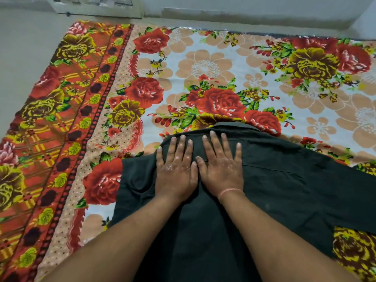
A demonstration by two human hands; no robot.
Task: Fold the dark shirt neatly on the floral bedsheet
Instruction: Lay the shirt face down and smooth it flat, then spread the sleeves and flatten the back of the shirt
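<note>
**Both palms flat on the shirt, collar pointing away from you**

The floral bedsheet [205, 66] filled most of the frame, its red and yellow striped border running down the left side and pale floor [24, 58] showing in the upper left.

The dark shirt [274, 190] lay spread on the sheet in the lower centre and lower right. Its long axis ran from the bottom edge of the frame up toward the middle, and its collar [234, 126] pointed to the top of the frame, away from you. One sleeve [345, 200] reached out to the right edge, across that axis. The other side of the shirt [134, 180] ended at lower centre-left, over a red rose in the print.

Your left hand [176, 167] and right hand [220, 165] rested side by side on the shirt just below the collar. Both were flat, palms down, fingers straight and slightly spread, gripping nothing. The thumbs sat close together between the two hands, and your fingertips pointed toward the collar.

A thin pinkish thread [230, 191] circled your right wrist.
</note>
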